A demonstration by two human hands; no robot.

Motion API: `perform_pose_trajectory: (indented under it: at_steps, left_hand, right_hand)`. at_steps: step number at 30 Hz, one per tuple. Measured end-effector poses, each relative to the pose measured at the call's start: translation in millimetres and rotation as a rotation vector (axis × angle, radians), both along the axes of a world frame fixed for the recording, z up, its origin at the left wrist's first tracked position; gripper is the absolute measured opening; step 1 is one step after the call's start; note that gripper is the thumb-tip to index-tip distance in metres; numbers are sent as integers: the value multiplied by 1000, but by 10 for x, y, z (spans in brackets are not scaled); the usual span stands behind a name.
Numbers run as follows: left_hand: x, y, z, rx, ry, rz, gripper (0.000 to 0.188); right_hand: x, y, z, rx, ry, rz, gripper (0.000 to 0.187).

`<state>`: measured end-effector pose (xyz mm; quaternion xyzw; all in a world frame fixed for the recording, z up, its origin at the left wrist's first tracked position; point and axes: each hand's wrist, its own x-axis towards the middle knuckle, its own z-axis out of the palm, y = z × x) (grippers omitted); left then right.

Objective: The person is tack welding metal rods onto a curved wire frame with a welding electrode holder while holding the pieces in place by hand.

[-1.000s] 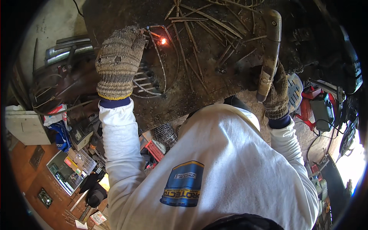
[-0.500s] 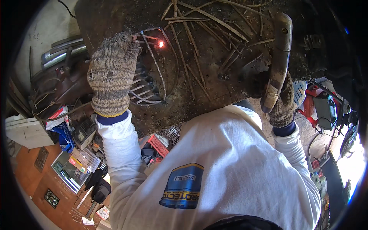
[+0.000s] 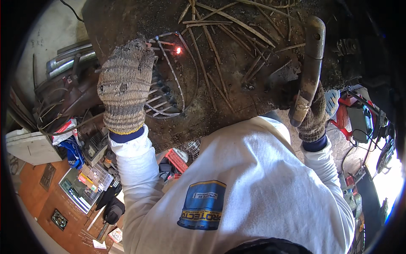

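My left hand (image 3: 126,84), in a striped knit glove, closes at the upper left of a metal rod frame (image 3: 172,69). This frame has a curved outline and several short crossbars. Its gripping fingertips are partly hidden. A small glowing red-orange spot (image 3: 178,50) shows at the end of short bars beside the fingers. My right hand (image 3: 313,116), gloved the same way, is wrapped round the lower part of a long, curved, brown-grey tool handle (image 3: 312,59). Whatever the handle joins to is hidden in the dark behind it.
Several thin rods and strips (image 3: 213,59) lie scattered across the dark, grimy worktable (image 3: 177,131). Metal pipes (image 3: 72,61) lie at the left. Below the table edge are a red crate (image 3: 176,160) and a brown board (image 3: 40,190). Red and grey equipment (image 3: 359,122) stands at right.
Everything has shifted slightly in the picture. The glowing spot looks a little redder, with a red tint along the bars by it. Both hands keep their holds.
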<state>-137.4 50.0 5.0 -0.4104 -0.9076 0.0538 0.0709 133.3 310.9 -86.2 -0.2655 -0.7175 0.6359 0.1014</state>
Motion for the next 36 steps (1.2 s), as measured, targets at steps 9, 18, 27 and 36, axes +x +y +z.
perform_pose_trajectory:
  at_steps: [9, 18, 27, 36]
  left_hand:
    - [-62, -93, -91, 50, 90, -112, 25]
    - [-25, 16, -27, 6, 4, 13, 25]
    - [-20, -34, -37, 21, 60, -5, 26]
    - [-31, -208, 66, 80, 22, -35, 27]
  right_hand:
    - [7, -2, -16, 70, 33, 50, 56]
    - [58, 9, -174, -94, 17, -38, 55]
    - [18, -12, -126, -225, 105, -64, 55]
    - [103, 51, -240, 25, 62, 10, 57]
